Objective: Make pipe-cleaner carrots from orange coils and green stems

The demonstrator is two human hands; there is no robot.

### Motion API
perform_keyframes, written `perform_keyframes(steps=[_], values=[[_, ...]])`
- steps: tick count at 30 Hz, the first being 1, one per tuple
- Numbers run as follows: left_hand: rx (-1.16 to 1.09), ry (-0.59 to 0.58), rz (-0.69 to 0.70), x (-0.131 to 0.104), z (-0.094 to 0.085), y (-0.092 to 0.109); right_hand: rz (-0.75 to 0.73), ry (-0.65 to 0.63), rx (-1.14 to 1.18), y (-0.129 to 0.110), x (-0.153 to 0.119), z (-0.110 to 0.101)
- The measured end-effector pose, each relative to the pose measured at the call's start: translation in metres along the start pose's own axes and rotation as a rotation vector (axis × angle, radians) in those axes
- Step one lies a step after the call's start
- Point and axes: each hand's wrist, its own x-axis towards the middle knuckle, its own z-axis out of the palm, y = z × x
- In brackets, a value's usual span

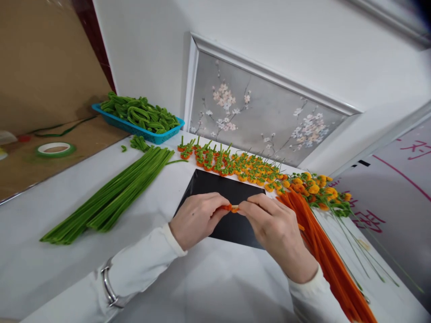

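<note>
Over a black mat [232, 226], my left hand [201, 218] pinches one end of a short orange pipe cleaner [227, 207]. It appears curled around a thin pale stick [235, 206], whose far end runs into the closed fingers of my right hand [276, 229]. The fingertips of both hands nearly meet, and they hide most of the piece. Beside my right hand lies a thick bundle of long orange pipe cleaners [323, 251]. Behind the mat stand rows of small orange and yellow pipe-cleaner flower pieces [222, 163] with green tops.
A bundle of green pipe cleaners [114, 197] lies at left. Behind it, a blue basket [144, 133] holds looped green pieces. Green-rimmed tape [55, 149] rests on a brown surface. Yellow-orange flowers on long stems [313, 189] lie at right. A framed blossom panel [259, 107] borders the back.
</note>
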Motion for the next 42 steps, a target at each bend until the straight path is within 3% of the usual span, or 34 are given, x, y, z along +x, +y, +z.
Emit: perform_keyframes(steps=[11,14,18,23,28,33,42], values=[[-0.049,-0.076,0.059,-0.001,0.000,0.003,0.152,-0.015,0.247,0.010,0.002,0.006],[-0.109,-0.097,0.061,0.000,-0.001,0.006,0.198,-0.105,0.386,0.017,0.004,0.007],[-0.257,-0.078,0.006,0.000,-0.003,0.012,0.234,-0.343,0.528,0.026,0.003,0.009],[-0.332,-0.005,-0.136,0.001,-0.004,0.014,0.148,-0.498,0.507,0.022,-0.003,0.008],[-0.259,0.060,-0.192,0.002,-0.003,0.007,0.098,-0.508,0.314,0.006,-0.005,-0.003],[-0.164,0.012,-0.145,0.002,-0.004,0.005,0.078,-0.513,0.176,-0.003,-0.005,-0.015],[-0.092,-0.049,-0.059,0.000,-0.002,0.005,0.071,-0.199,0.216,0.002,-0.004,-0.009]])
